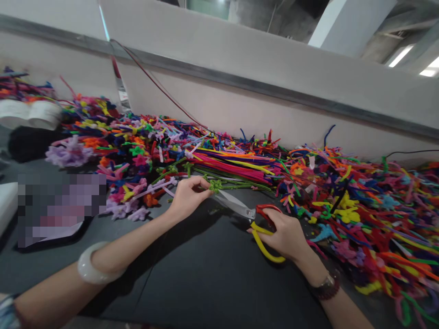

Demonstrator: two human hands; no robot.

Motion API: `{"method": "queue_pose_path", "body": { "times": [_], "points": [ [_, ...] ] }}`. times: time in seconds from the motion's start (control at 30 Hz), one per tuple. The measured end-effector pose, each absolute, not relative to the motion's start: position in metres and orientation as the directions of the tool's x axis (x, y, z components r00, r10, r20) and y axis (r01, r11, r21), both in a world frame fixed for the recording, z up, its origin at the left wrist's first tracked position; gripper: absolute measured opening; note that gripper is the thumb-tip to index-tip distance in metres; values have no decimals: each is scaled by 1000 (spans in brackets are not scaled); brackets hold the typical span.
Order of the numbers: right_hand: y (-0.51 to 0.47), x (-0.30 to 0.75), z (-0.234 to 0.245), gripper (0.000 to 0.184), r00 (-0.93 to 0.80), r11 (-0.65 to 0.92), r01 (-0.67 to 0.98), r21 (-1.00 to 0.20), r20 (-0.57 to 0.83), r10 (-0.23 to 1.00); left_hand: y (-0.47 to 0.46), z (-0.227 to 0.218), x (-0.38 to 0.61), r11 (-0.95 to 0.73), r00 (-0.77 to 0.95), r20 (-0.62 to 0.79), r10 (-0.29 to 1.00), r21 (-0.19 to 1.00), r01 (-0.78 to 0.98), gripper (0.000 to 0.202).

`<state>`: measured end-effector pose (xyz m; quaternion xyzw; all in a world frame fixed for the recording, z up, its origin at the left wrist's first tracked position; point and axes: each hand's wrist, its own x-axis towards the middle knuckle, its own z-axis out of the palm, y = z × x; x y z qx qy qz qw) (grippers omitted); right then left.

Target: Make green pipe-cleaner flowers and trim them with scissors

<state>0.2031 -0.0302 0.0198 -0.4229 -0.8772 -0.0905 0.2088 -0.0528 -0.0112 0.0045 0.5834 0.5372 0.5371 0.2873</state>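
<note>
In my left hand (190,196), thumb and fingers pinch a small green pipe-cleaner piece (216,185) with a bunched, looped shape. My right hand (286,230) grips a pair of scissors (236,204) that has one red and one yellow handle. The blades point left, and their tips reach the green piece; whether they touch it I cannot tell. Just beyond the hands lies a bundle of long straight pipe cleaners (233,167) in pink, purple, yellow and red. Green stems (236,183) lie along its near side.
Heaps of colourful pipe-cleaner pieces (346,210) line the dark table (206,283) along a pale partition (240,96). At left are white rolls (44,114), a black object (30,144), a lilac flower cluster (71,151) and a blurred-out flat device (65,210). A thin cable (161,87) hangs down the partition.
</note>
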Motion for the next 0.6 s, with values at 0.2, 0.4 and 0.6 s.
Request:
{"method": "queue_pose_path", "body": {
  "times": [0.2,0.4,0.6],
  "points": [
    [-30,202,18,44,-535,611,792,15,500,681,-11,4,-52,-235,-146,275,950,940,246,7],
    [-29,203,16,43,-517,601,799,16,527,674,-12,4,-49,-212,-109,229,967,966,146,9],
    [-28,203,17,42,-527,604,796,38,533,662,-12,4,-48,-176,-96,187,978,978,116,11]
  ]
}}
